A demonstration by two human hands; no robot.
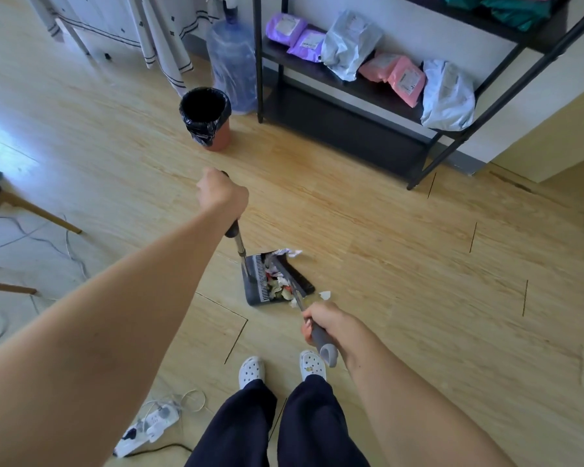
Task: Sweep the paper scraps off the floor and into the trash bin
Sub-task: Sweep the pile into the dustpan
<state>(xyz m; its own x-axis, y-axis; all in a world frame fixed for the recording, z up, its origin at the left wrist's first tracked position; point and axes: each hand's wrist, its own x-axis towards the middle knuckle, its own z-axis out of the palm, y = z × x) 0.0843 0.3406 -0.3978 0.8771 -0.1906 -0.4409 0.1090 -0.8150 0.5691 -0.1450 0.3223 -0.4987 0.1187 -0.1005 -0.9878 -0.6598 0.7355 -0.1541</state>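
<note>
My left hand [221,193] grips the top of the long-handled dark dustpan [254,284], which rests on the wood floor in front of my feet. My right hand [321,323] holds the grey handle of the broom [292,276], whose head lies against the dustpan's mouth. Crumpled paper scraps [277,284] fill the pan. One white scrap [325,294] lies on the floor just right of the pan, and another pokes out at its far edge [292,253]. The trash bin [206,117], lined with a black bag, stands further ahead to the left.
A black metal shelf [351,85] with mailer bags stands ahead right. A large water jug [231,65] sits behind the bin. Chair legs [38,210] and cables lie at left; a power strip [149,429] lies near my left foot.
</note>
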